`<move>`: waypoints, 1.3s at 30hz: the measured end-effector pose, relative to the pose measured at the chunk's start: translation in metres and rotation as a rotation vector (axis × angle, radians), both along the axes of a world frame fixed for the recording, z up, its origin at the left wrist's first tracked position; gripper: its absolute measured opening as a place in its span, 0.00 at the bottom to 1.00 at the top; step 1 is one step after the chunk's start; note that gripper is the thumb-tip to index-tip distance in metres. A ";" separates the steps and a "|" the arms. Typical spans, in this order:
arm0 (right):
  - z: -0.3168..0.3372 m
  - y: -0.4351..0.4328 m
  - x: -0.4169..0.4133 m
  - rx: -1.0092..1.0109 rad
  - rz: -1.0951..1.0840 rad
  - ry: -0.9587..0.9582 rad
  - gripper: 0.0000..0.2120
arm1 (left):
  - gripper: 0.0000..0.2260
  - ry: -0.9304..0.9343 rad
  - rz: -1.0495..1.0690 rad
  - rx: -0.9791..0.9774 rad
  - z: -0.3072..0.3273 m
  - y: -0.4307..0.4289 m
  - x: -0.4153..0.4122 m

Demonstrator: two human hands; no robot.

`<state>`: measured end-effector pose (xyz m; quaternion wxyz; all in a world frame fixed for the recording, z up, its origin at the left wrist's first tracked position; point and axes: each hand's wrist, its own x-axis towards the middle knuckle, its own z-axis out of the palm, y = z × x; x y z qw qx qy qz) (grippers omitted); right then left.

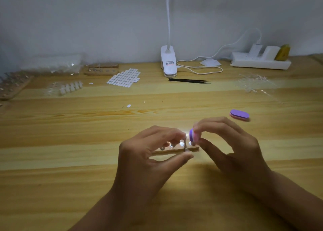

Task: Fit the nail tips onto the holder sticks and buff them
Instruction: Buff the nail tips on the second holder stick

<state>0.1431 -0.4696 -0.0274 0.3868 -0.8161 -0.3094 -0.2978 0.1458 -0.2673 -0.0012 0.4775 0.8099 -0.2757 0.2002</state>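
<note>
My left hand (148, 153) pinches a thin metal holder stick (185, 144) upright between thumb and fingertips; the nail tip at its top is washed out by glare. My right hand (227, 143) grips a small purple-and-pink buffer block (193, 135), whose purple face is against the top of the stick. Behind my fingers lies a wooden holder base (174, 149) with several shiny holders standing in it. A second purple-and-pink buffer block (239, 115) lies on the table to the right.
Far side of the wooden table (87, 169): a sheet of white adhesive tabs (124, 77), black tweezers (188, 80), a clip lamp (168, 63), a power strip (260, 62), clear nail tips (253, 82) at right, more wooden bases (100, 70) and bagged tips (66, 88) at left.
</note>
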 end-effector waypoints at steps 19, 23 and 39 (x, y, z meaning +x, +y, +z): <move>0.007 0.005 -0.012 0.006 0.054 -0.096 0.11 | 0.14 0.019 -0.065 -0.029 0.001 0.000 0.000; 0.006 0.004 -0.012 -0.100 0.007 -0.107 0.08 | 0.15 0.069 -0.083 -0.020 -0.003 -0.002 0.000; 0.003 0.006 -0.012 -0.174 -0.029 -0.154 0.11 | 0.12 0.098 -0.102 -0.027 -0.002 0.000 0.002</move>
